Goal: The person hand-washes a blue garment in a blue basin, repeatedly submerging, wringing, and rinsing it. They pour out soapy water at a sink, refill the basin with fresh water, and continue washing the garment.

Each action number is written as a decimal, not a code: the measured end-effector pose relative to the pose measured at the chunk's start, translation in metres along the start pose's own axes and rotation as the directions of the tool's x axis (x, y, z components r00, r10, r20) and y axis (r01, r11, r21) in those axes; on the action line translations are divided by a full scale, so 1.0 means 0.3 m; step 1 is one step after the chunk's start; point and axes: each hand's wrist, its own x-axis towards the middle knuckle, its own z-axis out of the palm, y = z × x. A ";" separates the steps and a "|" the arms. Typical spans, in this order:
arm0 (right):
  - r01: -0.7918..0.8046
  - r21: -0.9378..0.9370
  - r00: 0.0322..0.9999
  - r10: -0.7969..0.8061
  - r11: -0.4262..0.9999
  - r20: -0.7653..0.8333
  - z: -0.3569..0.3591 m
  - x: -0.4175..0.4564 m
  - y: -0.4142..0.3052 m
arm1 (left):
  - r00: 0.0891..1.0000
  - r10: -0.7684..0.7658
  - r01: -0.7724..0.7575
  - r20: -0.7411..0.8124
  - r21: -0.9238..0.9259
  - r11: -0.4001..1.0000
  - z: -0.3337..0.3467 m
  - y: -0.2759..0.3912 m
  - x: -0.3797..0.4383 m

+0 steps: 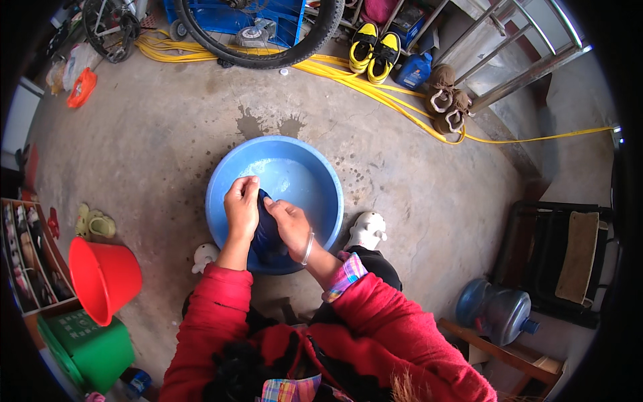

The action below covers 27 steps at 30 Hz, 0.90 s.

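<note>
A large round blue plastic basin [335, 201] stands on the concrete floor in front of me, with shallow sudsy water [296, 186] in it. Over its near left part, my left hand [242, 208] pinches the upper edge of a dark blue cloth [266, 233]. My right hand [290, 223], with a silver bangle at the wrist, grips the same cloth just to the right. The cloth hangs down between the hands towards the near side of the basin; its lower part is partly hidden by my right hand and wrist.
A red bucket [120, 281] and a green bin [100, 346] stand at left. Clear water jugs [502, 314] lie at right near a folded black chair [547, 251]. Yellow hose [371, 90], yellow-black shoes [382, 58] and a bicycle wheel [266, 63] are beyond the basin. Wet patches [251, 123] mark the floor.
</note>
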 end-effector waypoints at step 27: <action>0.026 0.626 0.971 -0.168 0.779 0.170 -0.157 -0.030 -0.113 | 0.822 -0.191 -0.071 0.537 0.428 0.901 -0.090 -0.167 -0.069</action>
